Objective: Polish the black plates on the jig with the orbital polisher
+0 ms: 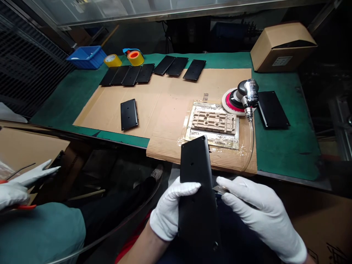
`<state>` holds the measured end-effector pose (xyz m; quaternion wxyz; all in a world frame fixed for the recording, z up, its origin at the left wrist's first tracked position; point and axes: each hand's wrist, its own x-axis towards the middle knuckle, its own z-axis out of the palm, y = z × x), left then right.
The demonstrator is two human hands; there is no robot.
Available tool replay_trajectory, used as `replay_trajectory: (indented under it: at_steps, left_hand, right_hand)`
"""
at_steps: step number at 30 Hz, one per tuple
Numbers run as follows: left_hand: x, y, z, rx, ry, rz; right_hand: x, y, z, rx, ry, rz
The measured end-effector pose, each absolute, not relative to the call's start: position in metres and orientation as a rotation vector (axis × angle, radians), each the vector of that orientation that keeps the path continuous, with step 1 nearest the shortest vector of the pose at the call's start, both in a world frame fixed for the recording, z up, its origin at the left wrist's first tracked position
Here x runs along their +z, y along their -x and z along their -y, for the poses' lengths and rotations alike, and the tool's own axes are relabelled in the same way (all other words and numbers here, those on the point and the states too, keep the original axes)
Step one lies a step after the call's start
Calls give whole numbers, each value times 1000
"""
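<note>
My left hand [174, 203], in a white glove, grips a flat black panel [195, 157] by its left edge, thumb across its face. The panel is tilted upright, close to me, with small holes and a screw-like spot at its corners. My right hand [258, 211], also gloved, pinches a small thin metal blade [220, 189] against the panel's right edge; most of the blade is hidden by my fingers. Just beyond the panel lies a beige slotted fixture block [213, 122] on a taped plate [203, 138]. A pneumatic sander [242, 96] with a round pad rests at its upper right.
More black panels [147, 73] line the back of the cardboard [165, 106]; single ones lie at left [129, 114] and right [273, 110]. Tape rolls [112, 60], a blue bin [86, 57] and a carton [283, 47] stand behind. At left, a co-worker's gloved hands [16, 190] hold a red-handled tool.
</note>
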<state>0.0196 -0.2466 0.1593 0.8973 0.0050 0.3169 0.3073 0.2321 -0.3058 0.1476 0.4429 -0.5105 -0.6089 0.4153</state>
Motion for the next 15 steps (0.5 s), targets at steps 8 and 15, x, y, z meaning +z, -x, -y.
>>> replay_trajectory:
  at_steps: [8, 15]
  left_hand:
    - [158, -20, 250, 630, -22, -694]
    - [156, -21, 247, 646, -8, -695]
  right_hand:
    - [150, -233, 307, 1072, 1276, 1516]
    - [145, -232, 308, 1055, 1224, 1529]
